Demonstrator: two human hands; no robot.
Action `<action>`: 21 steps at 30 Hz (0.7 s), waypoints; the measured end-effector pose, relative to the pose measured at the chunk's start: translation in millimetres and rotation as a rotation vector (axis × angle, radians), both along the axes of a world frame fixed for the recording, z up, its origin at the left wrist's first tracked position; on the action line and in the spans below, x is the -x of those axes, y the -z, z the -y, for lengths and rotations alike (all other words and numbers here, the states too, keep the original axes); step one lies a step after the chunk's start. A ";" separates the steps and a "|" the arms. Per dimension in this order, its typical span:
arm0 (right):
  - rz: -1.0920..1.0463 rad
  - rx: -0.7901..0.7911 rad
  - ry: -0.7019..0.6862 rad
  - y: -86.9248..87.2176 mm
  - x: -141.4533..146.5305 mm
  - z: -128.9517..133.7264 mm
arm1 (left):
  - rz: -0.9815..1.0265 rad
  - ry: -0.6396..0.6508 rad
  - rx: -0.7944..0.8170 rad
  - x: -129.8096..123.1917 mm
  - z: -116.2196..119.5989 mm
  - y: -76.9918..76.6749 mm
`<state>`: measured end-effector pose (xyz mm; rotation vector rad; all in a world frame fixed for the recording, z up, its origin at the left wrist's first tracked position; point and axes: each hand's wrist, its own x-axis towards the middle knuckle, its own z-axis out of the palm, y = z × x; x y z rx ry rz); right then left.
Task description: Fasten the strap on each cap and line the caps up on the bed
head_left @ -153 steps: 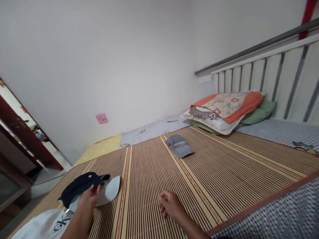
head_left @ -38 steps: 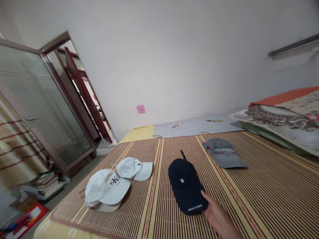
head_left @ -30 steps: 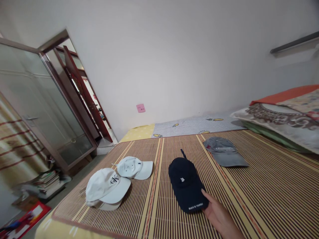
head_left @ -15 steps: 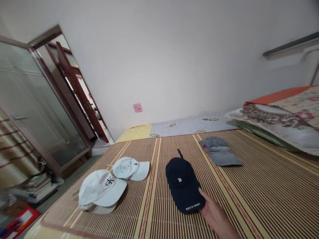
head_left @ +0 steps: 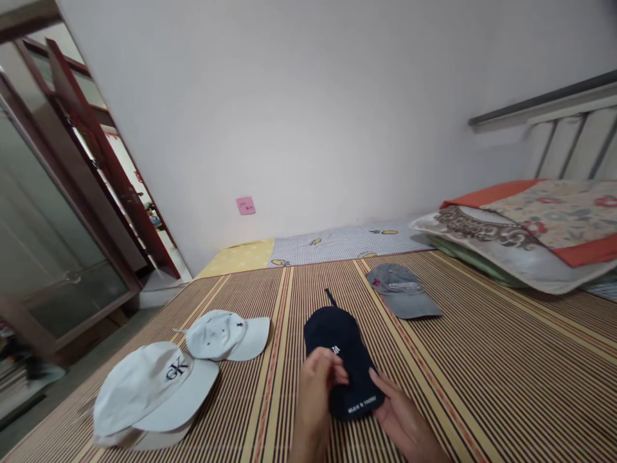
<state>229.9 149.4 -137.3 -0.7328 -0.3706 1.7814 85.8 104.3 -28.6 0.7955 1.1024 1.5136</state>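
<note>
A dark navy cap (head_left: 349,370) with small white lettering lies on the striped mat (head_left: 241,411), brim toward me. My right hand (head_left: 402,415) grips the right side of its brim, thumb on top and fingers underneath. Over the cap's left side is my left hand (head_left: 318,386), its fingers curled; whether they hold anything is hidden. To the left sit a white cap with black letters (head_left: 154,386), stacked on another brim, and a smaller white cap (head_left: 226,335). A grey cap (head_left: 402,290) rests behind the navy one, to the right.
Pillows (head_left: 501,244) with an orange-edged floral cover (head_left: 569,206) lie at the right. A checked cloth (head_left: 337,244) runs along the wall behind the mat. At the far left stand a glass-panelled door (head_left: 53,257) and an open doorway.
My left hand has come into view and moved over the navy cap. My right hand still holds the brim. The view has shifted to the right.
</note>
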 end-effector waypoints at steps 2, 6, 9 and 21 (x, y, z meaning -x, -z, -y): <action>-0.015 0.016 -0.023 -1.4 -1.0 0.2 | 0.043 -0.189 0.046 28.8 -16.2 18.5; 0.047 0.023 0.019 -0.3 5.0 1.9 | 0.099 -0.383 0.197 68.3 -37.6 63.1; 0.176 0.003 0.058 2.2 2.2 -1.0 | 0.154 -0.386 0.256 72.7 -44.9 84.6; 0.319 0.120 0.553 -12.0 -135.8 -108.4 | 0.328 -0.346 0.340 66.2 -47.0 76.9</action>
